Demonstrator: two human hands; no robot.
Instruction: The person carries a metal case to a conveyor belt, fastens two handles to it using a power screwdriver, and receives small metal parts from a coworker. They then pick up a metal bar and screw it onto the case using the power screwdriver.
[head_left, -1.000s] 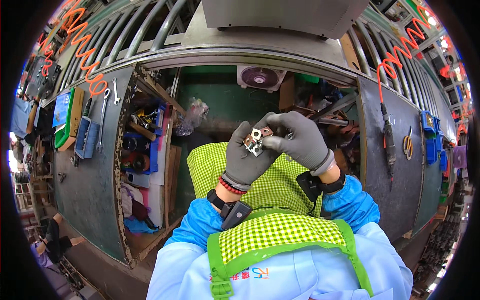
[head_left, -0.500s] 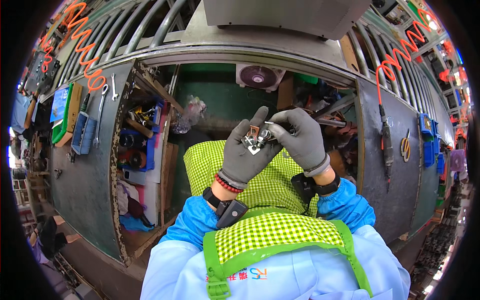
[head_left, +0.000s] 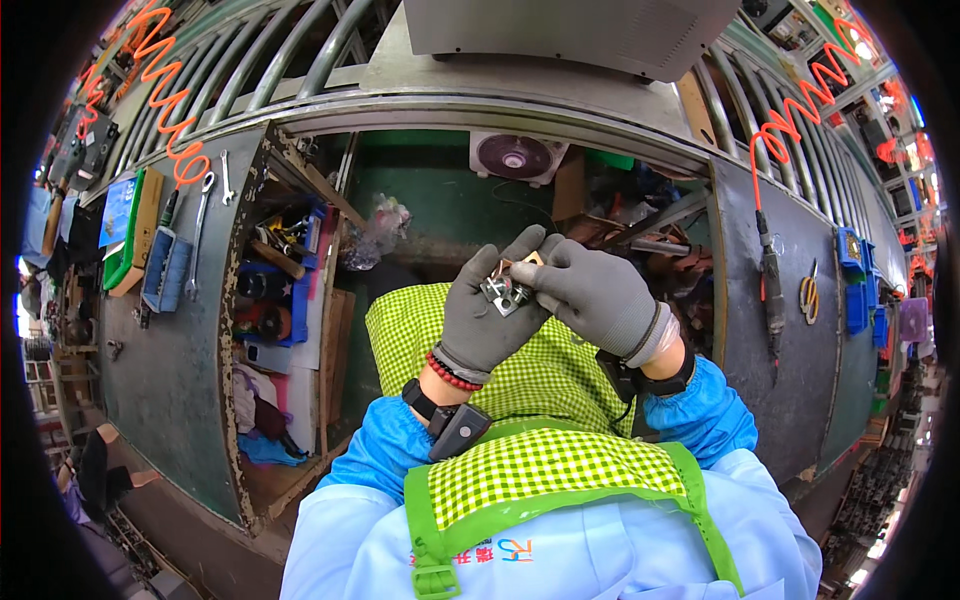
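Both hands wear grey work gloves and meet in front of the apron. The left hand (head_left: 480, 325) is cupped palm up, its fingers partly curled around a cluster of small metal parts (head_left: 507, 296). The cluster sits at the base of the fingers and includes bright silver pieces. The right hand (head_left: 608, 302) comes over from the right, thumb and fingers bent together at the cluster's upper edge. A small tan or copper-toned piece (head_left: 534, 259) shows beside its fingertips; whether these grip it is not determinable, as the fingers hide the contact.

A red bead bracelet (head_left: 454, 373) circles the left wrist. A yellow-green and white checked apron (head_left: 490, 393) lies below both hands.

On the left bench (head_left: 165, 375), a combination wrench (head_left: 200, 235) lies beside a blue bin (head_left: 167, 272), with a smaller wrench (head_left: 227, 180) near it. On the right bench (head_left: 790, 400), a black in-line driver (head_left: 772, 275) on an orange coiled hose (head_left: 783, 125) lies near scissors (head_left: 808, 296) with yellow-orange handles. A grey metal housing (head_left: 570, 30) stands on the surface ahead.
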